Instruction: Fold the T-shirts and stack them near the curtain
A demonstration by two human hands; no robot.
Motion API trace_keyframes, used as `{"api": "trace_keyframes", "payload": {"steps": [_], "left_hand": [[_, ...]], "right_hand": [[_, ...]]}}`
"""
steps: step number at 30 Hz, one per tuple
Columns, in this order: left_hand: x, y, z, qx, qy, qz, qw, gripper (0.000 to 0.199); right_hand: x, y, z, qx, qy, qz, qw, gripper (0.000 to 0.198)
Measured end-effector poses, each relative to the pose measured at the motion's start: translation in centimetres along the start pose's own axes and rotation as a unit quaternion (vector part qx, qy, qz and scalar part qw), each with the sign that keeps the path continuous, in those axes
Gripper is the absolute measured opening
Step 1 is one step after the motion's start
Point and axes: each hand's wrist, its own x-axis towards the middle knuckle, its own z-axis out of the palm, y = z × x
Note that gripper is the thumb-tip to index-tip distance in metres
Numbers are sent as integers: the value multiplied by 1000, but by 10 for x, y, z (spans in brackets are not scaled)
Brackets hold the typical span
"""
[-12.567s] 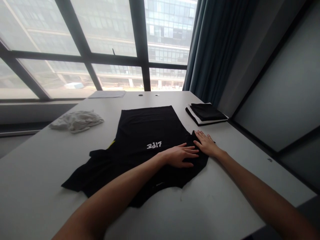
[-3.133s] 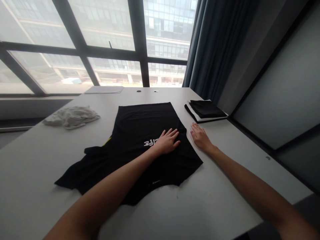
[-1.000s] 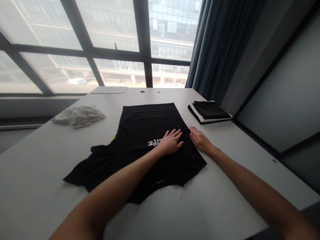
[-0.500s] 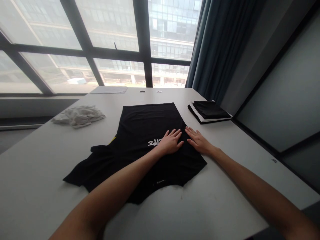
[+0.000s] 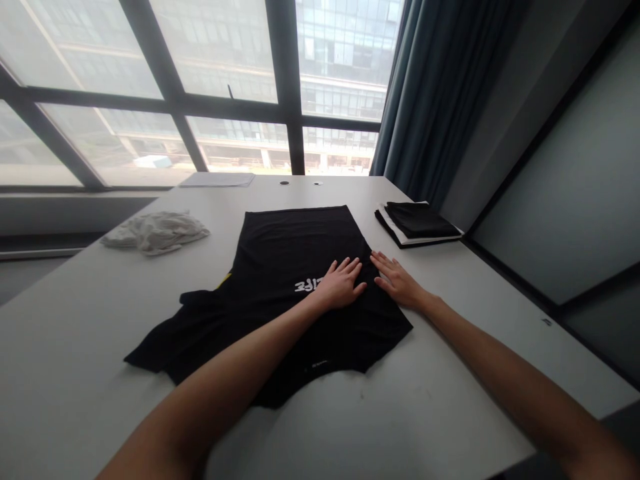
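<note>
A black T-shirt (image 5: pixel 295 243) with white lettering lies spread on the white table (image 5: pixel 365 433), its neck opening toward me and its hem toward the window. The right side is folded inward, while the left sleeve sticks out with creases. My left hand (image 5: pixel 343 283) rests flat on the shirt beside the lettering, fingers spread, covering part of the print. My right hand (image 5: pixel 397 280) lies palm down across the shirt's right edge, fingers stretched out. A small patch of yellow (image 5: pixel 224 280) shows at the shirt's left edge.
Folded black and white garments (image 5: pixel 417 223) are stacked at the table's right edge. A crumpled white cloth (image 5: pixel 156 232) lies at the left. White sheets (image 5: pixel 217 179) sit at the far edge, below the window. A dark blue curtain (image 5: pixel 425 100) hangs behind the table at the right.
</note>
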Motion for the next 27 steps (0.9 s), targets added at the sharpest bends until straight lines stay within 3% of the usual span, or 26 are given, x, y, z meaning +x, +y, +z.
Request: {"api": "trace_keyframes", "payload": {"steps": [5,9,22,27], "left_hand": [[0,0,-1,-4,-2,-3,1000,68],[0,0,0,-10,1,0,1000,68],[-1,-2,1,-13,1,17,1000,64],[-1,-3,2,-6,0,18,1000,60]], "right_hand": [[1,-2,-1,-14,-52,-2,999,60],[0,-4,-2,-5,-27,-3,1000,65],[0,-7,-4,1,-52,-9,999,60],[0,-5,-3,6,14,14,1000,63]]}}
